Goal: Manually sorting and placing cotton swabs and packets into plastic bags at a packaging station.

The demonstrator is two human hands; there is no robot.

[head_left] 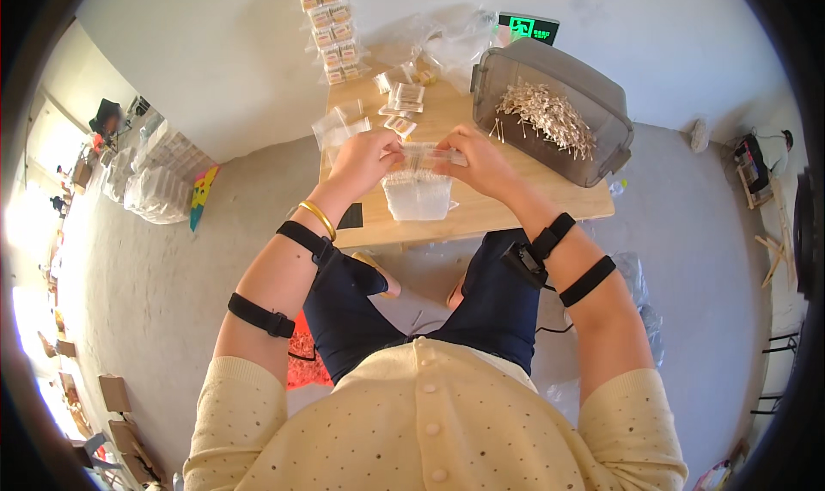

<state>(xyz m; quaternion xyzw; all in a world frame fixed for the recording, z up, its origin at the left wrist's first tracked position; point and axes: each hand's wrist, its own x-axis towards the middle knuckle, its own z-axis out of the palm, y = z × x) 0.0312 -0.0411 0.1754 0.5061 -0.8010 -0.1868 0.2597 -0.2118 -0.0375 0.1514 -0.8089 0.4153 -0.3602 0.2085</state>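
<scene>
Both the left hand and right hand pinch a clear plastic packet above the wooden tabletop; cotton swabs fill a grey bin at two o'clock. Level, even grips likely serve best.

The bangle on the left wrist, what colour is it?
Gold, seen in the head view: bangle.

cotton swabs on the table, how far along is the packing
Done: several filled small packs lie at the far side of the wooden table, and more hang in a strip beyond it. In hand: the left hand and right hand hold a small clear pack over a clear box of swabs. Left: a large pile of swabs remains in the grey bin.
</scene>
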